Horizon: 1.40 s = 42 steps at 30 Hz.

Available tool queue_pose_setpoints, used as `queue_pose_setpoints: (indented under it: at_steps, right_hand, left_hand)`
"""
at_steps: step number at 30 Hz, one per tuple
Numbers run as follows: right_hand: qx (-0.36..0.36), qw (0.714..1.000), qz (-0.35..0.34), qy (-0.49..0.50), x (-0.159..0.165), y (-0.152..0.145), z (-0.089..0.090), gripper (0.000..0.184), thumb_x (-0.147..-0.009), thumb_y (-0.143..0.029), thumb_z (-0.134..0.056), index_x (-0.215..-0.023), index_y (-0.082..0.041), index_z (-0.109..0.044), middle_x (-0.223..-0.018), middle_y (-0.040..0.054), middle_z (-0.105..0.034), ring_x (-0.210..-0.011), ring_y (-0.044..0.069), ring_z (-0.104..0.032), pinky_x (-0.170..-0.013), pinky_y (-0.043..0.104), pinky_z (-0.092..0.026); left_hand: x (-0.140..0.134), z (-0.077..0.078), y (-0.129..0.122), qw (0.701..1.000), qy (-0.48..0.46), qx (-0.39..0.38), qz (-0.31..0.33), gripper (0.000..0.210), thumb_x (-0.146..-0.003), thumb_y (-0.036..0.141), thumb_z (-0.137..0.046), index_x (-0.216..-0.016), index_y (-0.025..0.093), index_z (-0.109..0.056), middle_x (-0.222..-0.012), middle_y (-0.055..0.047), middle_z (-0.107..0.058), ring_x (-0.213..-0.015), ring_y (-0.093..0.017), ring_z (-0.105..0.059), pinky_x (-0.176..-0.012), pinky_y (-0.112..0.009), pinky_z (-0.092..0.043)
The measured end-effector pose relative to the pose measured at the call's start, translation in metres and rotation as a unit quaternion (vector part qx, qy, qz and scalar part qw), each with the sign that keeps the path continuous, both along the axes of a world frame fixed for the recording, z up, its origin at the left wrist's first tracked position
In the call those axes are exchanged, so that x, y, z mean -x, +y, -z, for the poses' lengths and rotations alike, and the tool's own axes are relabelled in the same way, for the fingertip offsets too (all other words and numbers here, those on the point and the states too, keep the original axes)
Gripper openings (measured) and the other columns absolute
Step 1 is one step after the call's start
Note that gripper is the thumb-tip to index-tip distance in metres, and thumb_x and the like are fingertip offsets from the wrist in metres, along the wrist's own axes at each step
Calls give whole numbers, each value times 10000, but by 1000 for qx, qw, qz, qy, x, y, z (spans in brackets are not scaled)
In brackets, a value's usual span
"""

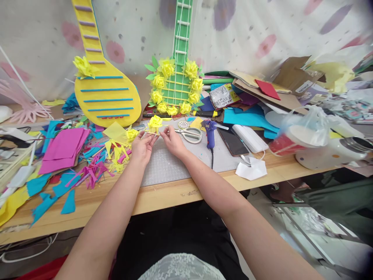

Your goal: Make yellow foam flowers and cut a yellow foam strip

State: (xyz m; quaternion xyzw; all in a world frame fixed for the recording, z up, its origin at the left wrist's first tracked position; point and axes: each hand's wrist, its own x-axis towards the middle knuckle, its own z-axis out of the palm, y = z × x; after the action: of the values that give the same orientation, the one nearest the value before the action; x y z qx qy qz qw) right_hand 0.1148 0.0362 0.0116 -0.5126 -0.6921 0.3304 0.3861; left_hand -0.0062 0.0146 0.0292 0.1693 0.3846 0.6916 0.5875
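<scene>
Two hands point(142, 147) point(174, 143) nearly meet at a yellow flower point(155, 121) (ruffled, papery).

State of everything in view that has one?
yellow artificial flower: petals spread, at left hand's fingertips
scissors: lying down, blade opening unclear
glue gun: lying down, cord attached, power unclear
smartphone: screen dark
cutting mat: flat
green guitar model: upright, strung, flowers along its edge
yellow lute-shaped model: upright, flower at shoulder
magenta sheets: stacked
white dotted flask: uncapped
</scene>
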Motion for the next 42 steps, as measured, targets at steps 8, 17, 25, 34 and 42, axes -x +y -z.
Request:
queue_pose_setpoints:
  at_steps: [8, 17, 25, 34, 42]
  right_hand:
    - [19, 999, -11, 32, 1, -3, -3, 187, -854, -390, -451, -822, -221, -378, -568, -73, -465, -551, 111, -445, -587, 236, -299]
    - [127, 974, -59, 179, 6, -2, -3, 323, -788, -517, -536, -857, -218, -436, -595, -54, -538, -481, 80, -452, -489, 210, -353]
    - [253, 887, -68, 380, 1, -4, -11, 290, -715, -288, -650, -942, -195, -495, -810, 3, -645, -674, 108, -606, -595, 238, -506]
    - [295, 845, -48, 442, -3, 2, -9, 245, -636, -127, -657, -845, -191, -549, -678, -51, -599, -612, 75, -537, -622, 209, -461]
    - [310, 821, -88, 472, -6, 0, -14, 283, -632, -150, -671, -873, -209, -535, -714, -53, -623, -666, 83, -567, -653, 210, -446]
  left_hand:
    - [-3, 2, 0, 1000, 18, -8, -22, 294, -732, -76, -491, -877, 175, -439, -714, -14, -660, -707, -121, -674, -884, -363, -511]
    - [2, 4, 3, 997, 9, 39, -59, 264, -745, -46, -518, -785, 191, -407, -641, 20, -638, -619, -107, -653, -835, -333, -519]
    - [1, 4, 2, 998, 0, 65, -19, 201, -746, -36, -527, -740, 160, -488, -671, 7, -649, -653, -87, -658, -841, -246, -487]
    - [2, 4, 3, 995, 4, 93, 34, 194, -764, -35, -499, -734, 152, -538, -675, 7, -659, -653, -83, -656, -855, -251, -487]
    - [1, 7, 3, 997, 15, 72, 20, 185, -753, -25, -552, -780, 156, -523, -704, -7, -674, -682, -93, -670, -856, -253, -485]
